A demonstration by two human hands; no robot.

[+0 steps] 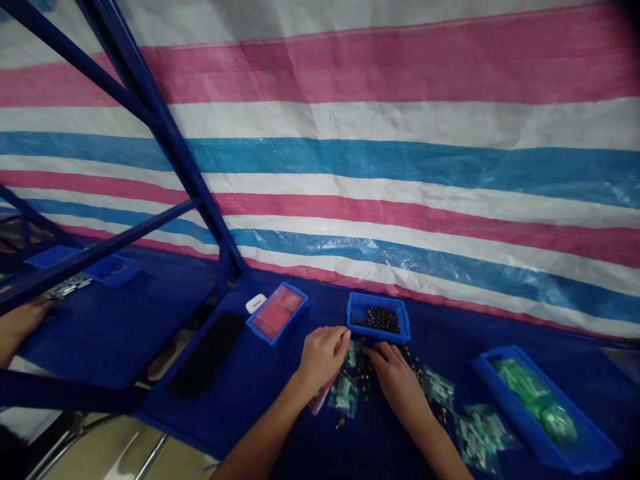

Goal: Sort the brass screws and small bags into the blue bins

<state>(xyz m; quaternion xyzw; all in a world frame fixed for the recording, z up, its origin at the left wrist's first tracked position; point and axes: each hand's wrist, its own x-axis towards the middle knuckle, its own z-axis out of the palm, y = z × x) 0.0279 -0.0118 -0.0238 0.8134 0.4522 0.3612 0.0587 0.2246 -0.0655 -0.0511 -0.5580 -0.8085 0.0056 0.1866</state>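
Note:
My left hand (pixel 323 357) hovers at the front left corner of a small blue plastic bin (pixel 395 307) holding a heap of dark small metal parts (pixel 376 320). Its fingertips are bunched, and I cannot see whether they pinch anything. My right hand (pixel 395 380) lies just below the bin's front edge, with its fingers over loose brass-coloured small parts (pixel 366 377) scattered on the blue tabletop (pixel 320 433). Small clear plastic bags of parts (pixel 343 396) lie beside and below both hands. A pink strip (pixel 317 400) pokes out under my left hand.
A long blue tray of green-tinted bags (pixel 533 407) stands at the right. A blue tray with a pink lining (pixel 277 313), a white small case (pixel 256 303) and a black phone (pixel 206 355) lie to the left. A blue metal frame (pixel 170 140) rises before a striped tarpaulin (pixel 400 120). Another person's hand (pixel 23 323) shows at far left.

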